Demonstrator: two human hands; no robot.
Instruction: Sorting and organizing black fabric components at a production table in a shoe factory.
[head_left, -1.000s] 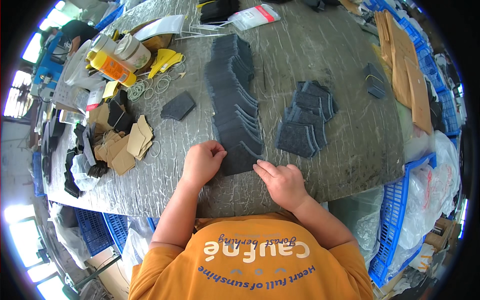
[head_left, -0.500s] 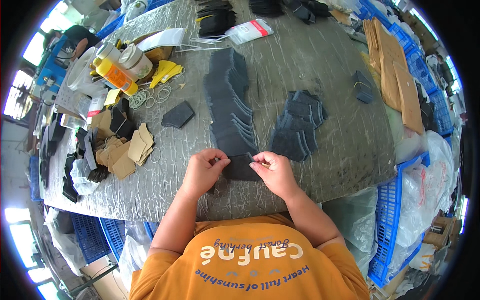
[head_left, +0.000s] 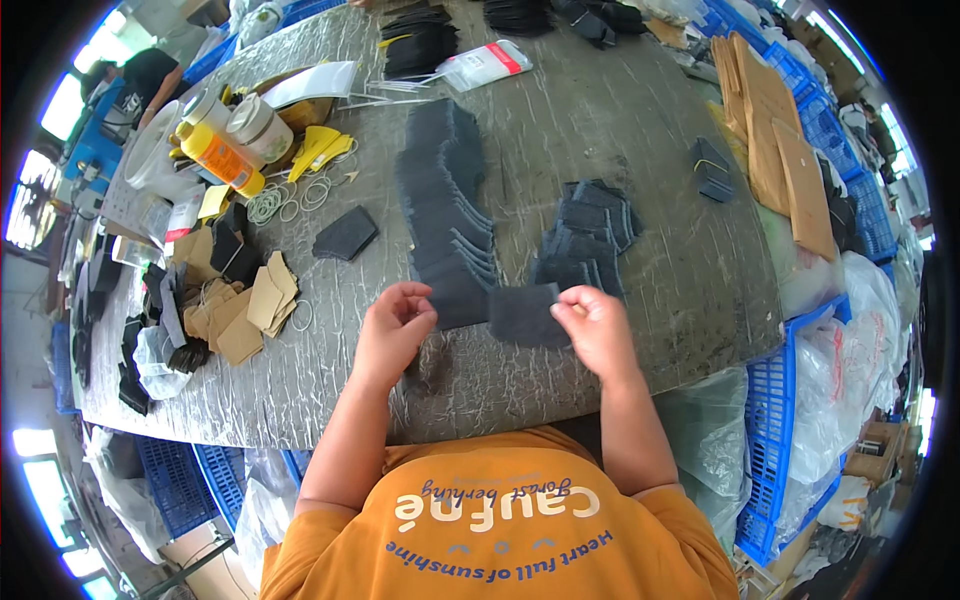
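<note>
My right hand (head_left: 597,330) pinches the right edge of a dark grey cut fabric piece (head_left: 524,318), held just above the table. My left hand (head_left: 393,330) is at the left side of the near end of a long row of overlapping dark pieces (head_left: 440,190). Its fingers are curled, with thumb and forefinger apart and nothing seen between them. A second, shorter fanned pile of dark pieces (head_left: 583,232) lies beyond my right hand. Left of the long row is a single small dark stack (head_left: 345,233).
Tan card pieces (head_left: 270,292), rubber bands (head_left: 268,204) and a yellow bottle (head_left: 220,155) lie or stand on the table's left. A banded dark bundle (head_left: 713,172) and brown paper sheets (head_left: 802,190) are at right. Blue crates (head_left: 768,430) stand beyond the near right edge.
My right hand has moved right, drawing one dark piece away from the row's near end. My left hand's pinch has parted, and it has shifted slightly left. The whole view has shifted slightly.
</note>
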